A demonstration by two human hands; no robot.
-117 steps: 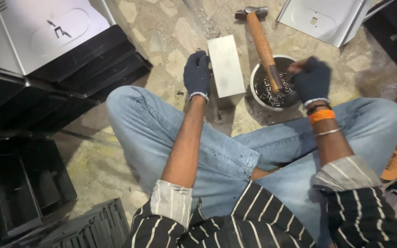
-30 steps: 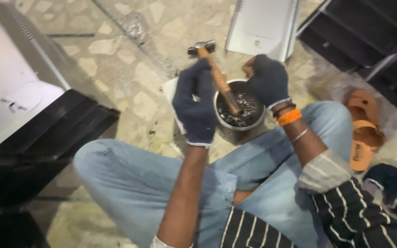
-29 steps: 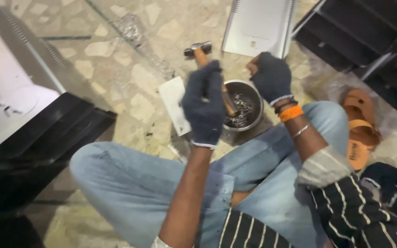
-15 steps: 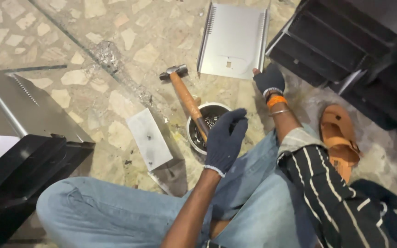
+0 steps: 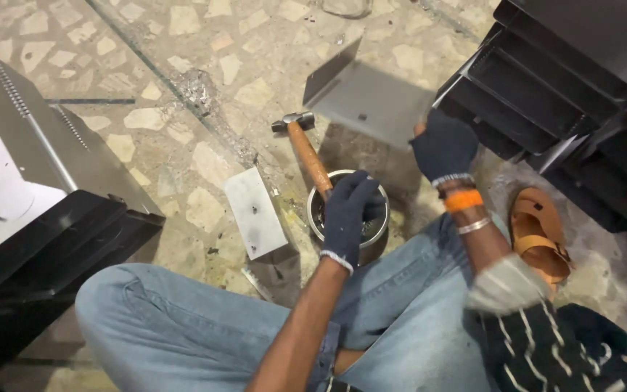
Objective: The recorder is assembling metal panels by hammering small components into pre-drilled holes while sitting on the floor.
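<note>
My right hand (image 5: 444, 149), in a dark glove, grips the near edge of a bent grey metal sheet (image 5: 368, 98) and holds it tilted above the floor. My left hand (image 5: 350, 214), also gloved, hovers over a round metal bowl (image 5: 321, 192) of small dark metal pieces; what its fingers hold is hidden. A wooden-handled hammer (image 5: 305, 149) lies with its handle across the bowl's rim and its head on the floor. A small grey metal block (image 5: 255, 214) stands on the floor left of the bowl, in front of my crossed legs in jeans (image 5: 183, 327).
Black metal trays (image 5: 575, 80) are stacked at the upper right. At the left lie a large grey metal panel (image 5: 9, 160) and more black trays (image 5: 45, 254). A brown sandal (image 5: 538, 236) rests by my right knee. The floor is stone-patterned terrazzo (image 5: 146, 87).
My right hand reached to the grey sheet on the floor and has lifted it, tilted. My left hand has dropped from in front of me to the bowl. The view swung right.
</note>
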